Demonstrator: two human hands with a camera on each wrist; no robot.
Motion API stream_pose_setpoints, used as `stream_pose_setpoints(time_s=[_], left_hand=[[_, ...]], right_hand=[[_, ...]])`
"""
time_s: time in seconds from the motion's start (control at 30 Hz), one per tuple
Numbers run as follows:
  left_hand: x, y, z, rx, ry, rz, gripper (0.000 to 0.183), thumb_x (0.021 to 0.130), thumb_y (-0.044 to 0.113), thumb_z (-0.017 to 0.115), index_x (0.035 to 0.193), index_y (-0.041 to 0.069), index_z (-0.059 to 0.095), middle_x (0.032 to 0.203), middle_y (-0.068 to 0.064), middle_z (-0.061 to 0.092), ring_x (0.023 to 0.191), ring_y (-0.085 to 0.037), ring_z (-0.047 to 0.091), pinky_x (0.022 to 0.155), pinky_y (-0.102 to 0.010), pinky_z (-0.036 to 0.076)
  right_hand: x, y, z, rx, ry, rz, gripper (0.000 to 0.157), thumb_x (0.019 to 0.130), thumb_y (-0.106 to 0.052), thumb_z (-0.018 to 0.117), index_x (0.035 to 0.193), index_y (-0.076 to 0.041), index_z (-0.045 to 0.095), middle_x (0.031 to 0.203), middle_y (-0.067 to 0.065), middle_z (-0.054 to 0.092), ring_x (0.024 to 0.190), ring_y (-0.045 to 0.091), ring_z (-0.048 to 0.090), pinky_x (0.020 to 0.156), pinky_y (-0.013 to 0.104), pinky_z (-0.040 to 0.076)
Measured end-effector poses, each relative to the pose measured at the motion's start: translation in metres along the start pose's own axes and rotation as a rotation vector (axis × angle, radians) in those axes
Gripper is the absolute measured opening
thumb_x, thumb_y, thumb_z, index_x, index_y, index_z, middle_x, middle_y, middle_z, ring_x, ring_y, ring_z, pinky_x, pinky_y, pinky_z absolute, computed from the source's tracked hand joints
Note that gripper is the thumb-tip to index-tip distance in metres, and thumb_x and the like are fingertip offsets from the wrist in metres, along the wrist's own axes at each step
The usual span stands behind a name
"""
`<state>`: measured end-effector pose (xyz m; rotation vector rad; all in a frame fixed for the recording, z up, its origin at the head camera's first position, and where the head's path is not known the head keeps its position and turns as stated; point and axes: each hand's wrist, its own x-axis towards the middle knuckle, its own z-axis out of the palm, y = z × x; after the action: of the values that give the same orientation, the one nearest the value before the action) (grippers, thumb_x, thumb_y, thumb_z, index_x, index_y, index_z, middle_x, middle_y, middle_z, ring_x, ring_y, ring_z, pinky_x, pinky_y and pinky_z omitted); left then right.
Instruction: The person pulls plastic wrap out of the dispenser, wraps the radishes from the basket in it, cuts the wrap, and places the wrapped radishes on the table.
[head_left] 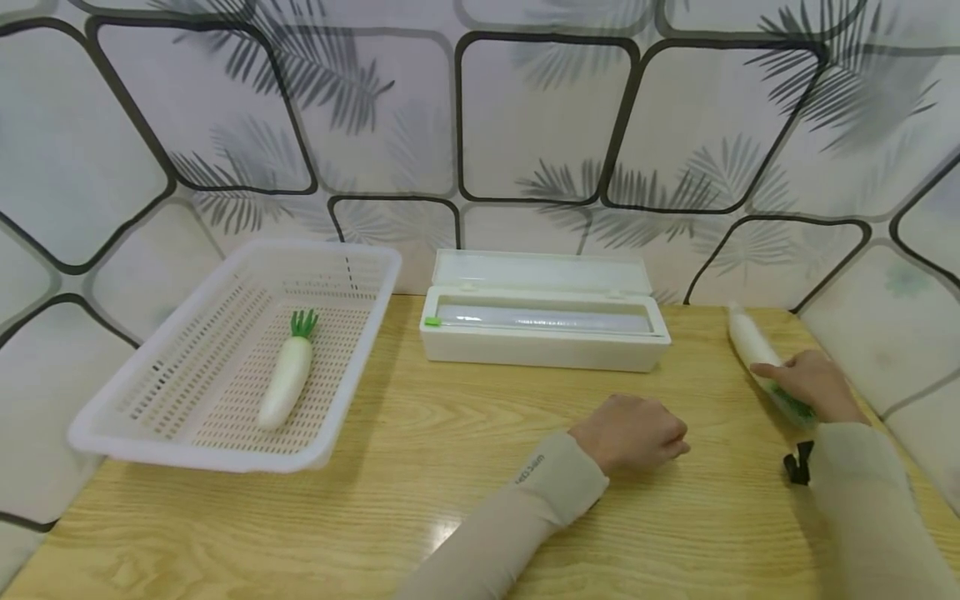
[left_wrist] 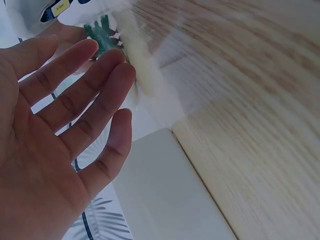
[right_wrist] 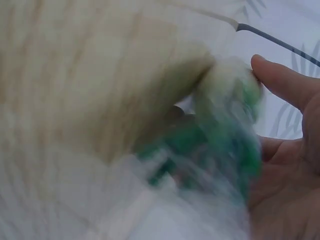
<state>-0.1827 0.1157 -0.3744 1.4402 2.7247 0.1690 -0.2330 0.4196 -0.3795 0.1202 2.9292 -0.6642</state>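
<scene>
Near the table's right edge, my right hand [head_left: 813, 385] grips a white radish [head_left: 752, 337] by its leafy end. Clear plastic film wraps the radish, and its green leaves [right_wrist: 200, 150] show blurred through the film in the right wrist view. The thumb lies along one side of the radish; the other fingers are mostly hidden behind it. My left hand [head_left: 632, 433] hovers over the middle of the table with nothing in it, its fingers [left_wrist: 95, 105] relaxed and slightly bent. A white cling film box [head_left: 540, 350] with its lid up stands ahead of it.
A white plastic basket [head_left: 348, 379] stands on the left of the wooden table [head_left: 420, 433], with another white radish [head_left: 287, 383] lying in it. A roll of film [head_left: 540, 317] and a green slider [head_left: 432, 322] show in the box. Patterned cloth [head_left: 540, 117] walls the back and sides.
</scene>
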Motion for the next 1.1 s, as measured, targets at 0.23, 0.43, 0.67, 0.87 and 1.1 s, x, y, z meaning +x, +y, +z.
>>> stream_pose_setpoints(time_s=[0.23, 0.43, 0.67, 0.87, 1.1], left_hand=[[-0.001, -0.003, 0.002, -0.009, -0.008, -0.008, 0.032, 0.108, 0.034, 0.05, 0.078, 0.023, 0.056, 0.066, 0.012, 0.046, 0.058, 0.001, 0.037, 0.054, -0.014, 0.037], [-0.009, -0.016, -0.001, 0.011, 0.018, -0.022, 0.032, 0.108, 0.033, 0.051, 0.079, 0.022, 0.055, 0.066, 0.011, 0.043, 0.058, 0.0, 0.035, 0.054, -0.013, 0.035], [-0.032, -0.043, -0.009, -0.01, 0.079, -0.068, 0.029, 0.107, 0.032, 0.054, 0.081, 0.02, 0.06, 0.067, 0.011, 0.047, 0.059, 0.0, 0.038, 0.055, -0.013, 0.035], [-0.053, -0.067, -0.017, -0.113, 0.125, -0.109, 0.025, 0.107, 0.028, 0.056, 0.092, 0.015, 0.071, 0.078, 0.01, 0.063, 0.065, -0.001, 0.049, 0.061, -0.013, 0.041], [-0.074, -0.09, -0.026, -0.199, 0.207, -0.133, 0.022, 0.106, 0.022, 0.058, 0.096, 0.009, 0.074, 0.081, 0.003, 0.069, 0.066, -0.004, 0.052, 0.061, -0.015, 0.043]], right_hand=[[0.001, 0.001, 0.0, 0.005, -0.02, -0.011, 0.055, 0.102, -0.042, 0.054, 0.056, -0.019, 0.033, 0.052, -0.008, 0.026, 0.048, 0.008, 0.025, 0.049, 0.029, 0.031], [-0.009, -0.011, -0.003, -0.049, 0.141, 0.003, 0.068, 0.103, -0.041, 0.053, 0.099, 0.026, 0.054, 0.093, 0.044, 0.055, 0.063, 0.036, 0.055, 0.056, 0.045, 0.048], [-0.015, -0.037, 0.003, -0.012, 0.374, -0.103, 0.051, 0.101, -0.028, 0.06, 0.116, 0.02, 0.056, 0.113, 0.041, 0.058, 0.093, 0.054, 0.058, 0.073, 0.06, 0.047], [-0.017, -0.069, 0.009, 0.053, 0.42, -0.221, 0.035, 0.097, -0.017, 0.066, 0.109, 0.016, 0.062, 0.105, 0.037, 0.063, 0.092, 0.05, 0.06, 0.071, 0.052, 0.047], [-0.023, -0.1, 0.018, 0.074, 0.435, -0.338, 0.027, 0.094, -0.01, 0.071, 0.107, 0.013, 0.065, 0.104, 0.035, 0.065, 0.094, 0.05, 0.061, 0.072, 0.057, 0.048]])
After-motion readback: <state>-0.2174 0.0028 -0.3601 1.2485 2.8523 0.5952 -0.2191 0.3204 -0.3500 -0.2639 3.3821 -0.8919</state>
